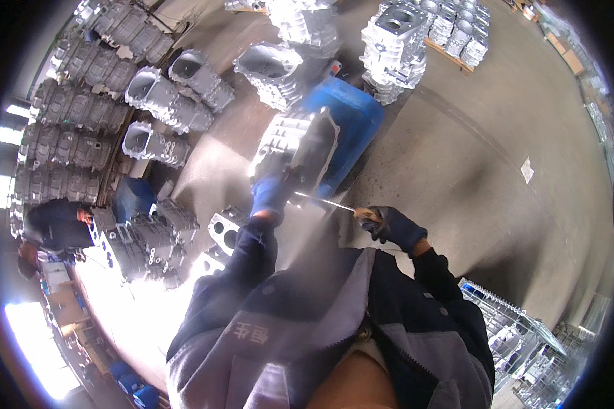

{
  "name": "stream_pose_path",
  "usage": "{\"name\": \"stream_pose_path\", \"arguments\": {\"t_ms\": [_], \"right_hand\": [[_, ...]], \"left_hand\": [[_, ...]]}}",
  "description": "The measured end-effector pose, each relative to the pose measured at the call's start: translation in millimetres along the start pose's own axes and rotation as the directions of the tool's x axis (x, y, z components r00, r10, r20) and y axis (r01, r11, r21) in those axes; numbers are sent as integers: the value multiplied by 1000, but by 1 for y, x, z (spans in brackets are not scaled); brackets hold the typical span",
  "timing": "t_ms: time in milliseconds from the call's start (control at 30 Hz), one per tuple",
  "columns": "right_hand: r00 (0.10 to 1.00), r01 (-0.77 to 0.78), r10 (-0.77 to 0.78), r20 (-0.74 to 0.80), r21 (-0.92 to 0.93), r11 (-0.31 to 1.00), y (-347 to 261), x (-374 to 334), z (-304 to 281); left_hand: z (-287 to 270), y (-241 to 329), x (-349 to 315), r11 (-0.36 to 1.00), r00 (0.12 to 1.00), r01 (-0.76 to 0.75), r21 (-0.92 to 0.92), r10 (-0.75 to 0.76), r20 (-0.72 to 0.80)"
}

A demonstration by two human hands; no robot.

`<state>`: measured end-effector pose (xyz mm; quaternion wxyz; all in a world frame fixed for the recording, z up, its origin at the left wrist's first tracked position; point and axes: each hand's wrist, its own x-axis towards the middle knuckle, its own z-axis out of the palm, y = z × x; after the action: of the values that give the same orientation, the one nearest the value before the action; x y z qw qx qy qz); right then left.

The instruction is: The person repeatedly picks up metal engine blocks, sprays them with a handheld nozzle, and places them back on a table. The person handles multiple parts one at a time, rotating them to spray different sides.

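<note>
A silvery cast gearbox housing (295, 140) with ribs and a flanged edge rests tilted by a blue plastic container (358, 112). My left hand (271, 187), in a dark blue glove, touches the near side of the housing; its fingers are blurred against the metal. My right hand (392, 227), also gloved, is closed round the yellow-brown handle of a screwdriver (331, 202). The thin bright shaft points left, its tip close to the housing's lower edge. Whether the tip touches the metal is not clear.
More cast housings (269, 71) stand on the floor ahead, and stacked rows (75, 105) line the left. A person (54, 225) in dark clothing works by other castings (140, 249) at the left. A wire cage (512, 327) holding metal parts is at the lower right.
</note>
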<state>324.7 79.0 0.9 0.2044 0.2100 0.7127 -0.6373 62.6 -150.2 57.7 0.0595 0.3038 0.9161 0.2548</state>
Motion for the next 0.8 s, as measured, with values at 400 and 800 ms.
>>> {"name": "stream_pose_path", "arguments": {"t_ms": [400,800], "right_hand": [[996,-25,4,94,219,975,-38,-28,-18],[998,-16,-15,65,456,890,-18,-69,-102]], "left_hand": [[50,-189,119,725,887,288,-625,44,459],[63,-136,52,564,935,301,-769,-15,354]]}}
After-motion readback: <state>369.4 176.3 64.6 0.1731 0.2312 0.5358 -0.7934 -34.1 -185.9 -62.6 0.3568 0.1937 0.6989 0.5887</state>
